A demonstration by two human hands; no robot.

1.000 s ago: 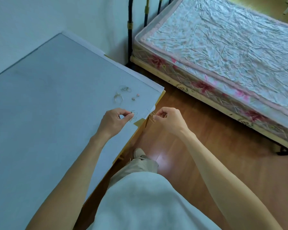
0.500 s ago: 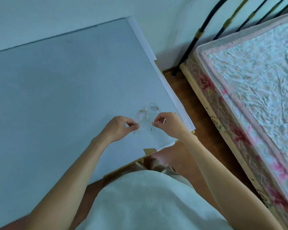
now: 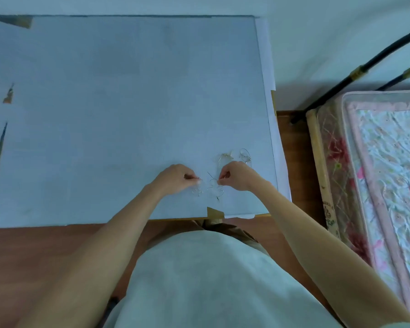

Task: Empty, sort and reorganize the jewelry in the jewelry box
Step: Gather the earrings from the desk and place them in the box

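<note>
Thin wire jewelry lies near the front right corner of a table covered in pale paper. My left hand pinches a small hoop earring at its fingertips. My right hand pinches another thin wire earring that rests partly on the paper. The two hands are a few centimetres apart. Behind my right hand lie more wire hoops and a small gold-coloured piece. No jewelry box is in view.
The table's front edge is close to my body, and its right edge drops to a wooden floor. A mattress on a black metal bed frame stands to the right. A wall runs behind the table.
The camera has swung left and down, so the table now fills the view. Both hands have come over the paper and lowered their earrings onto it, still pinching them.
</note>
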